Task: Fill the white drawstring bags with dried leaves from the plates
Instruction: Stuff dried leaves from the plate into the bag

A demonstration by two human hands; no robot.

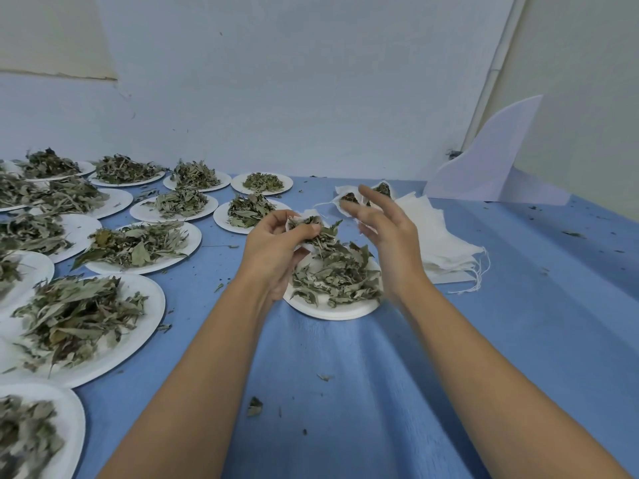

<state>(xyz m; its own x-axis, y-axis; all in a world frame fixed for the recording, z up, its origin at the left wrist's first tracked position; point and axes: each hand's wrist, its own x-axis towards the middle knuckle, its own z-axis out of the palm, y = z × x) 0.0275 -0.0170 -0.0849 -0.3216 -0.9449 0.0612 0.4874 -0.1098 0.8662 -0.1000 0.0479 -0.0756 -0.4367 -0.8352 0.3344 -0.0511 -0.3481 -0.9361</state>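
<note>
Your left hand (pixel 276 243) grips a small white cloth drawstring bag (pixel 306 214) stuffed with dried green leaves, just above the round white paper plate (pixel 332 311) of leaves on the blue tablecloth (pixel 345 392). Your right hand (pixel 387 233) hovers beside it, fingers spread, holding nothing. A stack of flat white bags (pixel 446 243) lies to the right.

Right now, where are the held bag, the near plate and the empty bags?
held bag (pixel 304 246): head view, white cloth at its lower edge.
near plate (pixel 332 310): head view, bare front rim.
empty bags (pixel 446 250): head view, top of pile.
</note>
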